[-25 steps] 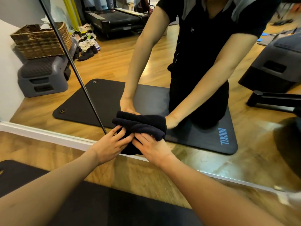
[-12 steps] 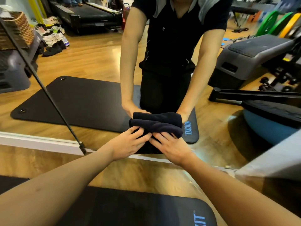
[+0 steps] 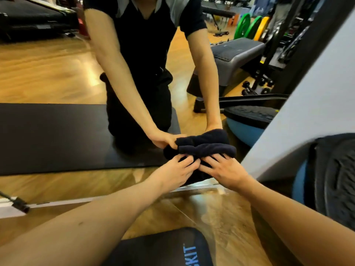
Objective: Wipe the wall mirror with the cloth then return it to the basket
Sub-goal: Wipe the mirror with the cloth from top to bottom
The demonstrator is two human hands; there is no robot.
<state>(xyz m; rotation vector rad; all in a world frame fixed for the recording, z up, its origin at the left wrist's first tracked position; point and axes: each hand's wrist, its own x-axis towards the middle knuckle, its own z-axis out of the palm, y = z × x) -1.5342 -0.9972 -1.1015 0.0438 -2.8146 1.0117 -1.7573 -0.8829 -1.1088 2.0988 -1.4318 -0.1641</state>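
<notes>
Against mirror (image 3: 57, 83), both hands press cloth (image 3: 206, 148) between them.

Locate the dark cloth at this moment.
In the head view, the dark cloth is right of centre, pressed low against the wall mirror by the left hand and right hand.

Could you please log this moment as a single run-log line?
phase: wiping | left hand: pressing cloth | right hand: pressing cloth | cloth: bunched against wall mirror, near bottom edge | basket: not in view
</notes>
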